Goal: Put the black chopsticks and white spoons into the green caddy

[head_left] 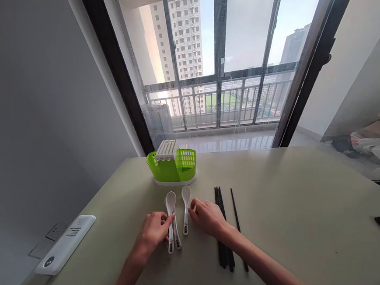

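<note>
The left hand (154, 230) covers part of the paired spoons' (171, 223) handles. The right forearm crosses the chopsticks (222, 227). The handle markings are too small to read.

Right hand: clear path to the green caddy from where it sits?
Probably yes. The right hand rests by a white spoon, and the tabletop between it and the green caddy looks bare.
</note>
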A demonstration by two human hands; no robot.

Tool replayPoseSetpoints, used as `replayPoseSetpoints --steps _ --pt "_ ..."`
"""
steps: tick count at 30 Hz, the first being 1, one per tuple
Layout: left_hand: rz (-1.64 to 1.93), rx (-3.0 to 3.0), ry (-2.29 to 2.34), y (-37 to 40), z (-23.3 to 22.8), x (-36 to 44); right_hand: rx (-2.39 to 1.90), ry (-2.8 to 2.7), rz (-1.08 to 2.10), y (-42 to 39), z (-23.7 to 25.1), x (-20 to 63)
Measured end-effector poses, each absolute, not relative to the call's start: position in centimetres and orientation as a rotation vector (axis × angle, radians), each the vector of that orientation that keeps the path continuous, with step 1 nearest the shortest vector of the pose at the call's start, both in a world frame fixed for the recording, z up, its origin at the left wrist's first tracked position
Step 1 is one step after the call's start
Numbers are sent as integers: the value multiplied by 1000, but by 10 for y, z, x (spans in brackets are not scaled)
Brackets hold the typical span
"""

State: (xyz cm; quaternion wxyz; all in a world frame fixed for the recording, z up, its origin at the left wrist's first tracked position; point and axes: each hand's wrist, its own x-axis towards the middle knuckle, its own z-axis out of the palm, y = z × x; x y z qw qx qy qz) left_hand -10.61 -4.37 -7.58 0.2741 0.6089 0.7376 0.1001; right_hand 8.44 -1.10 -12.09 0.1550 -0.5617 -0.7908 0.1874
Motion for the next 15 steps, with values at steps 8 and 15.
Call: replayPoseSetpoints --steps 8,15 --pt "63 1998 2135 -38 -88 -103 -1660 -2275 517 -10 -117 69" --pt "-88 2004 2191 -39 -86 -96 -1584 -2313 496 -18 -115 69"
